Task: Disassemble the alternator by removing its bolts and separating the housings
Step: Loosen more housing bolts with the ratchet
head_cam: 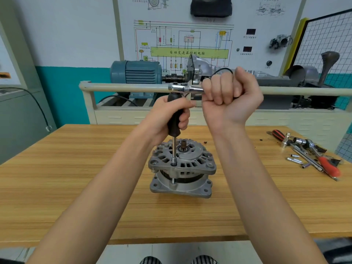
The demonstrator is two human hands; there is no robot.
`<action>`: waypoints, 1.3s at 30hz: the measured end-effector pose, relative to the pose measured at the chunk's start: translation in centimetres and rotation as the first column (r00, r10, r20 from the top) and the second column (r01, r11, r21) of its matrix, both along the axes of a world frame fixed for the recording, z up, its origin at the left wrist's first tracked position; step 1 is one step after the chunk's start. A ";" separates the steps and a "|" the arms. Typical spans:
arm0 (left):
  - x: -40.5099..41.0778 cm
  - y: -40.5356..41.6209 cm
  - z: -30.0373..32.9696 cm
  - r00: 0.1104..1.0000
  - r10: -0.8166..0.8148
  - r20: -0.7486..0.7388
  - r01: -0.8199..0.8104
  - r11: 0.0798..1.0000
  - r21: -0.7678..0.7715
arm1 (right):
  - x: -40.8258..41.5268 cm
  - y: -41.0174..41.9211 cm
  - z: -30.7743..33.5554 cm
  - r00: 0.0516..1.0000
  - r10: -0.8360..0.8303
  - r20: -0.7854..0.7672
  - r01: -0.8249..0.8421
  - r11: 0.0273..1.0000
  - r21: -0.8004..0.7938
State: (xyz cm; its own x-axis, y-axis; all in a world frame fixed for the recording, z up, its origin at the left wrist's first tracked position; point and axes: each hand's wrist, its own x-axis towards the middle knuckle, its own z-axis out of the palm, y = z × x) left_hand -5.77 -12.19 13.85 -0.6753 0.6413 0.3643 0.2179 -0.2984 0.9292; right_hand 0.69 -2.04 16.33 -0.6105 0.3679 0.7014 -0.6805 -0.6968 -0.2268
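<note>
1. Alternator standing upright on the table, shaft end up, near mid-table.
2. Upper housing over lower housing, with dark windings showing in the gap between them.
3. Black driver upright above the alternator's left front – thin steel shaft running down to a socket seated on a bolt at the upper housing's edge.
4. Bolt shank visible just below that, bridging the gap to the lower housing.
5. Left hand wrapped around the driver's black grip, above the alternator.
6. Ratchet lying level on the driver's top end, head on the left, handle reaching right.
7. Right hand fisted tightly around the ratchet handle, up and right of the alternator.
8. Loose tools well to the alternator's right on the table – screwdrivers with red handles, a few small sockets, chrome bars.
9. Behind the alternator, beyond the table: a blue motor on a stand and a wiring-diagram board on the wall.
</note>
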 end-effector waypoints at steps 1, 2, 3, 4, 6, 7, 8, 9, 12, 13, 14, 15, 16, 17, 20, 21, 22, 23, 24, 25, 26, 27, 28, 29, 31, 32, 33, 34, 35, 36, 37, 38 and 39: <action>-0.1 -0.1 0.1 0.998 -0.063 -0.003 0.063 0.998 -0.031 | -0.3 0.7 0.1 0.993 0.109 0.052 -0.104 0.990 -0.099; 0.0 0.0 0.1 0.994 -0.112 -0.005 0.111 0.992 -0.062 | -0.7 1.3 0.1 0.978 0.195 0.078 -0.177 0.966 -0.189; 0.0 0.1 0.1 0.991 -0.131 -0.012 0.129 0.988 -0.089 | -1.0 1.7 0.0 0.964 0.251 0.089 -0.221 0.941 -0.257; 0.1 0.3 0.1 0.992 -0.125 -0.013 0.123 0.987 -0.108 | -1.2 1.9 0.1 0.955 0.282 0.092 -0.243 0.922 -0.301; 0.4 0.6 0.1 0.999 -0.053 -0.010 0.051 0.991 -0.122 | -1.3 1.8 0.0 0.958 0.273 0.090 -0.231 0.918 -0.324; 0.4 0.8 0.1 1.000 -0.004 -0.011 0.003 0.993 -0.118 | -1.1 1.6 0.0 0.967 0.241 0.086 -0.205 0.930 -0.305; 0.5 0.9 0.0 0.999 0.046 -0.010 -0.046 0.993 -0.110 | -0.8 1.3 0.0 0.977 0.198 0.078 -0.171 0.948 -0.270; 0.6 1.0 0.0 0.995 0.102 -0.003 -0.102 0.990 -0.094 | -0.6 1.0 -0.2 0.987 0.146 0.063 -0.129 0.968 -0.217; 0.8 1.5 -0.2 0.954 0.299 0.027 -0.297 0.954 -0.046 | 0.2 -0.8 -0.7 0.991 -0.127 -0.045 0.128 0.991 0.042; 0.9 1.8 -0.2 0.934 0.356 0.035 -0.355 0.934 -0.032 | 0.4 -1.7 -0.9 0.958 -0.264 -0.115 0.277 0.954 0.119; 1.0 2.1 -0.2 0.918 0.396 0.030 -0.396 0.918 -0.012 | 0.5 -2.5 -1.3 0.895 -0.403 -0.193 0.435 0.885 0.168; 1.2 2.4 -0.3 0.908 0.420 0.008 -0.420 0.907 0.015 | 0.5 -3.2 -1.6 0.815 -0.514 -0.269 0.570 0.795 0.206; 1.4 2.5 -0.4 0.899 0.438 -0.026 -0.437 0.899 0.031 | 0.5 -3.8 -1.8 0.748 -0.572 -0.336 0.656 0.714 0.245; 1.5 2.6 -0.5 0.888 0.456 -0.062 -0.455 0.890 0.036 | 0.5 -4.2 -2.0 0.710 -0.594 -0.378 0.699 0.660 0.276; 1.2 2.1 -0.6 0.891 0.450 -0.063 -0.451 0.893 0.014 | 0.5 -3.8 -1.6 0.751 -0.562 -0.347 0.655 0.700 0.283; 1.0 1.8 -0.5 0.904 0.426 -0.034 -0.427 0.904 -0.010 | 0.4 -3.4 -1.3 0.799 -0.516 -0.309 0.594 0.759 0.267; 0.8 1.5 -0.5 0.921 0.388 -0.005 -0.388 0.921 -0.025 | 0.3 -2.9 -1.0 0.851 -0.449 -0.272 0.513 0.822 0.247; 0.6 1.2 -0.4 0.940 0.342 0.007 -0.342 0.939 -0.032 | 0.2 -2.2 -0.7 0.902 -0.364 -0.230 0.413 0.883 0.224; 0.5 0.9 -0.3 0.954 0.299 0.002 -0.299 0.953 -0.043 | 0.1 -1.5 -0.4 0.946 -0.267 -0.184 0.301 0.934 0.192; 0.3 0.7 -0.3 0.968 0.251 -0.007 -0.251 0.966 -0.052 | -0.1 -0.7 -0.3 0.978 -0.158 -0.133 0.177 0.973 0.146; 0.2 0.3 -0.1 0.981 0.193 -0.017 -0.194 0.979 -0.061 | -0.4 -0.1 -0.2 0.996 -0.046 -0.076 0.052 0.995 0.082; 0.2 0.1 0.1 0.990 0.139 -0.029 -0.141 0.988 -0.070 | -0.7 0.5 -0.2 0.998 0.064 -0.019 -0.064 0.998 0.000; 0.1 0.0 0.3 0.995 0.094 -0.039 -0.096 0.993 -0.074 | -1.1 1.0 -0.1 0.987 0.161 0.028 -0.158 0.983 -0.093; 0.0 0.0 0.4 0.997 0.061 -0.043 -0.064 0.995 -0.071 | -1.6 1.4 -0.1 0.970 0.237 0.057 -0.224 0.959 -0.174; 0.0 0.2 0.5 1.000 0.020 -0.015 -0.021 0.998 -0.052 | -2.4 2.0 -0.1 0.942 0.326 0.076 -0.294 0.914 -0.280; 0.1 0.4 0.5 1.000 0.011 0.008 -0.011 0.999 -0.046 | -2.6 2.0 0.0 0.939 0.335 0.081 -0.298 0.906 -0.300; 0.1 0.5 0.5 1.000 0.009 0.023 -0.008 0.999 -0.043 | -2.7 2.0 -0.1 0.942 0.325 0.088 -0.285 0.909 -0.304; 0.1 0.6 0.4 0.999 0.019 0.029 -0.018 0.999 -0.040 | -2.6 1.8 -0.1 0.949 0.301 0.089 -0.264 0.918 -0.296; 0.0 0.6 0.4 0.999 0.043 0.024 -0.043 0.998 -0.036 | -2.3 1.6 -0.2 0.959 0.271 0.080 -0.240 0.931 -0.275; 0.1 0.6 0.3 0.997 0.079 0.011 -0.079 0.996 -0.028 | -2.0 1.3 -0.2 0.969 0.238 0.065 -0.215 0.945 -0.245; 0.2 0.6 0.2 0.992 0.124 -0.005 -0.124 0.992 -0.019 | -1.5 1.0 -0.3 0.980 0.192 0.048 -0.178 0.963 -0.201; 0.2 0.7 0.2 0.986 0.169 -0.008 -0.169 0.986 -0.006 | -1.2 0.6 -0.4 0.991 0.130 0.033 -0.124 0.982 -0.146; 0.2 0.9 0.2 0.975 0.220 0.001 -0.220 0.975 0.001 | -0.8 0.0 -0.6 0.999 0.037 0.013 -0.036 0.997 -0.074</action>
State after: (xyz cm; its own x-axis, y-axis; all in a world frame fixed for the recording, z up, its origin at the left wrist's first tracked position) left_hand -5.59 -11.24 14.01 -0.8001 0.4764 0.3644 0.2777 -0.2443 0.9291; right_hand -0.06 -2.03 15.76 -0.6341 0.3954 0.6645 -0.6514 -0.7362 -0.1835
